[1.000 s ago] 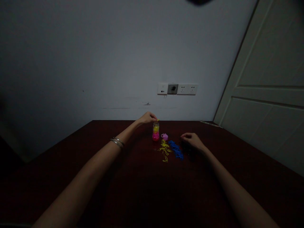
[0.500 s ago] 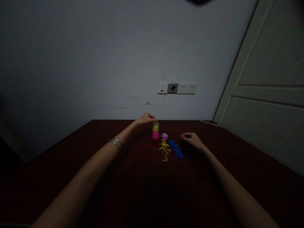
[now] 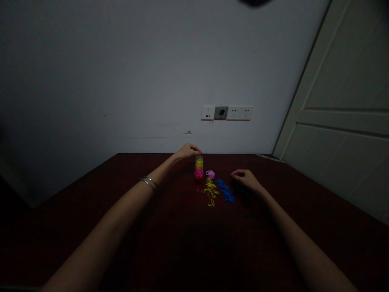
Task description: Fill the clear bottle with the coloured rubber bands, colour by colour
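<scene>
A small clear jar [image 3: 199,168] stands upright on the table, with pink bands low in it and yellow ones above. Just over its mouth is my left hand [image 3: 190,150], thumb and fingers pinched together; anything between the fingertips is too small to make out. My right hand [image 3: 245,178] rests on the table with its fingers curled closed, and what they may hold is hidden. Between the hands lie a pink lid [image 3: 210,174] with a loop, a loose pile of yellow rubber bands [image 3: 210,190] and a pile of blue rubber bands [image 3: 225,191].
Dark small items [image 3: 241,192], hard to make out, lie beside my right wrist. The dark red table [image 3: 182,243] meets a pale wall [image 3: 152,81] with sockets [image 3: 239,113] at the back. A white panelled door [image 3: 340,121] stands at the right.
My left hand has risen slightly above the jar's mouth. A yellow bit that showed at its fingertips by the rim no longer shows there. My right hand has stayed in place.
</scene>
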The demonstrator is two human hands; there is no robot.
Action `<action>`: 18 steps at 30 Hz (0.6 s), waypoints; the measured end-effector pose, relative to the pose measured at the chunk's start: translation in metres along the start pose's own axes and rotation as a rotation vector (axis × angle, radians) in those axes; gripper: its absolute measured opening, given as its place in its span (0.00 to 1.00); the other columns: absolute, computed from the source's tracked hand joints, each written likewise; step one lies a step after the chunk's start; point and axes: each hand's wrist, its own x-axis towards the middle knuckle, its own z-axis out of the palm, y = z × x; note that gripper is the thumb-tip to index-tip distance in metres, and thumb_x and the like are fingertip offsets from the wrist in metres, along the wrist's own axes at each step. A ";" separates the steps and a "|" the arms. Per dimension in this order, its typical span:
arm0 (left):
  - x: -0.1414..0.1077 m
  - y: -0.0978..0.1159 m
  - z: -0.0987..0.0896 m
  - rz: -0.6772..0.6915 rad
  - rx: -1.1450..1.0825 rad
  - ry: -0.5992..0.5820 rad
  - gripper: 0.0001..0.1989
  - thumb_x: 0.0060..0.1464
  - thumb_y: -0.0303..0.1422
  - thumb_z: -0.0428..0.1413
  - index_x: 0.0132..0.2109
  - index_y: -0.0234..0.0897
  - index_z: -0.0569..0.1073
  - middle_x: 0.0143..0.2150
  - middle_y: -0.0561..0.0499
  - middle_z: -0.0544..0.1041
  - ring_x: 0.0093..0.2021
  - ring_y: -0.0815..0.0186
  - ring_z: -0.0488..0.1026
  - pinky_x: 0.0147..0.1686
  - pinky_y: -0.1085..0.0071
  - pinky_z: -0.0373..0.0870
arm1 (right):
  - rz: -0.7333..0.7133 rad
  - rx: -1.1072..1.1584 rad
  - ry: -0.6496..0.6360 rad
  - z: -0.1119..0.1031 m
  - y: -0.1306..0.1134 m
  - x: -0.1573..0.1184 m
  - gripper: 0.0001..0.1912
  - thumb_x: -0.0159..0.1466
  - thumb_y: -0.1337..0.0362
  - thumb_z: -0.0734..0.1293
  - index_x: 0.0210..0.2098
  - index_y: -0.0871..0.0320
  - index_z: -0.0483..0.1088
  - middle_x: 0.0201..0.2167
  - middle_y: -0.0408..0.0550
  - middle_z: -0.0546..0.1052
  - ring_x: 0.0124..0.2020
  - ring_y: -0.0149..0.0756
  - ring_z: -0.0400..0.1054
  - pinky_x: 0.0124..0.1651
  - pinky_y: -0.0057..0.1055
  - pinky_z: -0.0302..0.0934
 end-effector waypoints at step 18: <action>-0.060 -0.104 0.027 -0.376 -0.151 0.324 0.17 0.41 0.43 0.57 0.27 0.30 0.74 0.16 0.55 0.65 0.18 0.74 0.56 0.19 0.77 0.50 | -0.390 -0.295 -0.330 0.035 -0.078 -0.014 0.14 0.54 0.64 0.65 0.41 0.57 0.72 0.42 0.50 0.73 0.42 0.38 0.66 0.45 0.32 0.59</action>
